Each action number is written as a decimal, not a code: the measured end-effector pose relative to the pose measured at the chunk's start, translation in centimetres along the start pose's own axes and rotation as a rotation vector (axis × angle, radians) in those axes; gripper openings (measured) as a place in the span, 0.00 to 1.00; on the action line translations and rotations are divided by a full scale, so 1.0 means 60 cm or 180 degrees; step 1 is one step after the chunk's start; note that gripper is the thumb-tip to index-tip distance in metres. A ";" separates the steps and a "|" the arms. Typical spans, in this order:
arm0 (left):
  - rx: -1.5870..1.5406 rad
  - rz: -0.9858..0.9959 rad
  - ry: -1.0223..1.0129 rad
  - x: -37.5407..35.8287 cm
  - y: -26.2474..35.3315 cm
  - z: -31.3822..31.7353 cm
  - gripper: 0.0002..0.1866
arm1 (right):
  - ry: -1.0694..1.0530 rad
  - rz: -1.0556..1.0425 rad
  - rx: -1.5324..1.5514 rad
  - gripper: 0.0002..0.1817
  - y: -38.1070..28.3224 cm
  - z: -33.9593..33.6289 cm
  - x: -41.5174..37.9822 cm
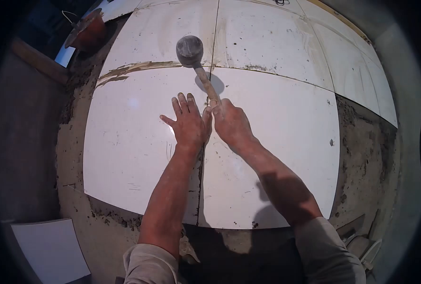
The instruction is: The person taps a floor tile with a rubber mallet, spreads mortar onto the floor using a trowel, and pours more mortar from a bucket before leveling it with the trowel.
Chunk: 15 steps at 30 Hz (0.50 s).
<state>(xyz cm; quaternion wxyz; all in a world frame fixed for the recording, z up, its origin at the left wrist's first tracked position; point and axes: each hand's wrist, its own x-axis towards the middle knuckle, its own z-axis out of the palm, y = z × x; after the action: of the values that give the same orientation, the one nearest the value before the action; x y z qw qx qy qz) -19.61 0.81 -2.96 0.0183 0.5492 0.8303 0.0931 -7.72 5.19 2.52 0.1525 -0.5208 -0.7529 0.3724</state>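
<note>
My right hand [232,124] is wrapped round the wooden handle of a mallet [189,50]. The mallet's dark round head is above the joints between the white tiles, and its shadow falls on the tile just below. My left hand [189,127] lies with fingers spread on the left white tile [120,142], close to the seam and beside my right hand. To the right of the seam is another white tile [281,142]. Smears and specks of mortar mark the tiles and their joints.
More tiles [262,35] extend toward the back. A reddish bucket [89,32] stands at the upper left. Rough mortar ground [75,161] borders the tiles. A loose tile piece [52,251] lies at lower left, with walls on both sides.
</note>
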 end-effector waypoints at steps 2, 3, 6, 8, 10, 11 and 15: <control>0.0042 -0.0038 -0.0128 0.001 0.002 -0.005 0.37 | 0.0152 -0.0374 0.0122 0.25 -0.001 0.000 -0.001; 0.0127 -0.0059 -0.0206 0.000 0.002 -0.007 0.37 | 0.0157 -0.0379 0.0127 0.25 -0.005 0.002 0.002; 0.0090 -0.0105 -0.0301 0.002 0.004 -0.012 0.37 | 0.0142 -0.0196 -0.0114 0.26 -0.015 0.006 0.016; 0.0112 -0.0117 -0.0352 0.002 0.007 -0.017 0.37 | -0.0341 0.0165 -0.0353 0.27 -0.011 0.007 0.030; 0.0148 -0.0130 -0.0391 0.005 0.006 -0.024 0.37 | -0.0269 0.0122 -0.0373 0.27 -0.022 -0.005 0.024; 0.0103 -0.0118 -0.0392 0.003 0.005 -0.024 0.37 | -0.0234 0.0091 -0.0404 0.27 -0.025 -0.007 0.017; -0.0088 -0.0164 -0.0279 0.002 0.005 -0.008 0.38 | -0.0185 0.0119 -0.0418 0.26 0.001 -0.017 -0.031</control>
<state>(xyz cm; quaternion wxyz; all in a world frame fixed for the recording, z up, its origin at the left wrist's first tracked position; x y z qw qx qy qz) -19.46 0.99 -2.45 0.0646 0.5308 0.8412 0.0799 -6.29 3.95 3.47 0.0891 -0.5326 -0.7699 0.3400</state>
